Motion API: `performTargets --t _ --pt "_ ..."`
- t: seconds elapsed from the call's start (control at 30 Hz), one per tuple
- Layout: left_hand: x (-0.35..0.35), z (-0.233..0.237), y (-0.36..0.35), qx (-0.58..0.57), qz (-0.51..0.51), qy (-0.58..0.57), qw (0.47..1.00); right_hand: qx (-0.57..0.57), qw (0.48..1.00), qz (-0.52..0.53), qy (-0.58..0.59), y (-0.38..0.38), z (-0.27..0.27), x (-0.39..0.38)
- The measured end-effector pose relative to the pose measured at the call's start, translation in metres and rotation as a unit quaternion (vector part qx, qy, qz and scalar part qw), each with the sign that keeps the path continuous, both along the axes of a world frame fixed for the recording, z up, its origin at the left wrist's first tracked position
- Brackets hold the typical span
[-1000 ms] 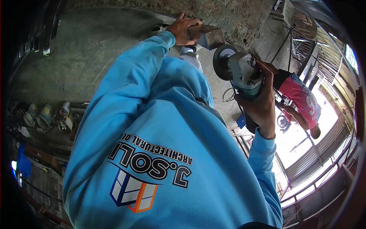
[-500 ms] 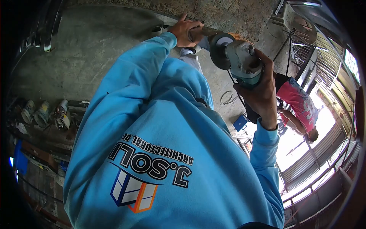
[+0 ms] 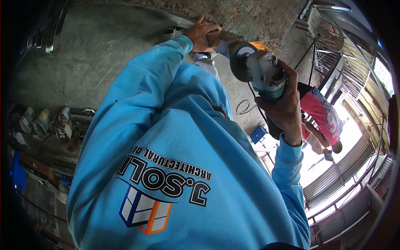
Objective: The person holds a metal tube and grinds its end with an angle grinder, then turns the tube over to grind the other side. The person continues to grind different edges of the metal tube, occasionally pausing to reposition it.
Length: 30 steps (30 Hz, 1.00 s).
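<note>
My right hand [image 3: 285,106] is wrapped round an angle grinder [image 3: 264,71] with a grey head and a green body. The grinder's disc [image 3: 240,68] is up against a metal piece [image 3: 223,49] at the edge of a rough, worn worktop [image 3: 250,18]. Orange sparks [image 3: 263,45] fly off to the right from the disc. At the left end of the metal piece, my left hand [image 3: 201,35] is closed over it, close to the worktop edge. Part of the metal is hidden behind the disc and my fingers.
A person in a pink shirt [image 3: 323,114] bends over on the right. A cable [image 3: 246,107] lies coiled on the concrete floor [image 3: 91,54], near a blue box [image 3: 258,134]. Dirty buckets [image 3: 41,121] stand at left. Metal frames [image 3: 333,58] lean at upper right.
The spark stream is brighter and spreads further right. The grinder has shifted very slightly, while my left hand stays put. The other person's arm has moved lower.
</note>
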<state>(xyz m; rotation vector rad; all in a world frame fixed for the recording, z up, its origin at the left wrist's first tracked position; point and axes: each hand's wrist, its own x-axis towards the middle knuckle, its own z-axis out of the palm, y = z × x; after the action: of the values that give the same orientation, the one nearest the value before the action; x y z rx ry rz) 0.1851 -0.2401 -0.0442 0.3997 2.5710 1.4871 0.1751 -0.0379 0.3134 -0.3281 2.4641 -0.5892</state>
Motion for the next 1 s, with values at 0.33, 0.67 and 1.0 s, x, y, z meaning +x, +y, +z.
performTargets --t 0.33,0.67,1.0 --pt "0.0 0.007 -0.003 -0.025 -0.021 -0.045 0.998 0.002 0.999 0.029 0.017 -0.001 -0.002 -0.003" --pt "0.002 0.013 -0.005 -0.012 -0.016 -0.027 0.999 -0.004 1.0 0.013 0.003 -0.003 -0.001 -0.005" --pt "0.003 0.011 -0.004 0.0 -0.008 -0.029 1.0 0.022 0.999 0.042 0.019 0.011 0.006 0.006"
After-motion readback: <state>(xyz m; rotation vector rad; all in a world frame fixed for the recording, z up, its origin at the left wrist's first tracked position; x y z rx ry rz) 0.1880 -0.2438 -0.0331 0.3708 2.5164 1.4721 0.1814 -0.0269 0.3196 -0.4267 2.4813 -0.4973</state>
